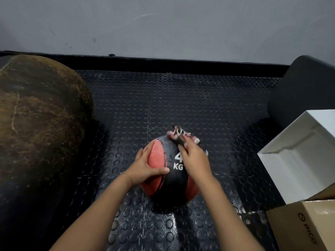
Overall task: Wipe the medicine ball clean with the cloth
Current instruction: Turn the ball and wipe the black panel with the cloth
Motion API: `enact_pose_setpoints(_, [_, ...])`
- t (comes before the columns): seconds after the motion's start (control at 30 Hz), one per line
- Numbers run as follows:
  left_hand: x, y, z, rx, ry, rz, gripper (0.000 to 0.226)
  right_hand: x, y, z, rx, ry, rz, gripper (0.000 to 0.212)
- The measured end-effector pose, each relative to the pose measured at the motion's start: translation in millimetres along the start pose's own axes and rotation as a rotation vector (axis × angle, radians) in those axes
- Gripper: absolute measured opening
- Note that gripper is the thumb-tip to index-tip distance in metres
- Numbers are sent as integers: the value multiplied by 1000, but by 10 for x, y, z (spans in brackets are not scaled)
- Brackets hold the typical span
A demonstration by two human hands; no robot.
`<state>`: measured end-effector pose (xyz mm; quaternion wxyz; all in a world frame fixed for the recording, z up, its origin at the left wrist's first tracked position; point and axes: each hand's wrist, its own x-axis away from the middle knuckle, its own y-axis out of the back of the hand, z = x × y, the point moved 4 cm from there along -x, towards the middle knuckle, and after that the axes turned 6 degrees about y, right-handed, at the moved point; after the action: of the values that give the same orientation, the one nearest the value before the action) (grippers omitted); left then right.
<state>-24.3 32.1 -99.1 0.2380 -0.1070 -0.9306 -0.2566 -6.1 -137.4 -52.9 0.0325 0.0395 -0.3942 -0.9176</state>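
Rubber in black and red is covering the medicine ball (pixel 172 187), which is sitting on the studded black floor mat (pixel 163 96) in the lower middle of the frame. A broad black band is running over its top between grainy red panels, and white lettering on the band is reading "KG" under a figure that the right hand is partly hiding. The red panel at the left is looking pale and dusty. The left hand (pixel 145 165) is lying against the ball's left side with its fingers spread loosely over the red panel and its thumb resting across the edge of the black band, bracing rather than clenching. The right hand (pixel 194 160) is pressing the cloth (pixel 176 134) onto the ball's far upper side; its fingers appear to be stretched flat over the fabric, though blur is softening them. The cloth, patterned in pink, white and dark patches, is bunching up beyond the fingertips. Counting what is in view: one medicine ball, one cloth and two hands are showing, along with one much larger worn brown ball (pixel 39 115) filling the left of the frame, one dark grey padded shape (pixel 304 87) at the upper right, and two boxes at the right edge, a white box (pixel 299 151) and a cardboard box (pixel 304 225) below it.
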Motion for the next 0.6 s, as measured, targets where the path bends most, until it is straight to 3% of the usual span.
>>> enact_pose_setpoints(0.13, [28,138,82,-150,-54,108,131,644,16,80,17,267,-3,48])
enact_pose_setpoints(0.17, [54,114,145,-152,-42,124,136,587,22,-34,9,216,11,45])
enact_pose_setpoints(0.27, [130,-58,283,-24,-34,141,137,87,101,-384,-96,-201,-29,39])
enact_pose_setpoints(0.33, [123,-156,262,-3,-30,147,138,-82,116,-456,-63,-316,-42,42])
enact_pose_setpoints(0.4, [55,-157,192,-15,-25,160,140,6,82,-354,-15,-225,-80,39])
enact_pose_setpoints(0.47, [-11,-99,165,-12,-40,150,142,294,-16,-52,12,-3,-97,42])
enact_pose_setpoints(0.53, [-54,-77,203,16,-65,142,137,534,-140,234,143,258,4,50])
enact_pose_setpoints(0.6, [-32,-90,236,38,-80,146,135,443,-108,195,219,349,123,57])
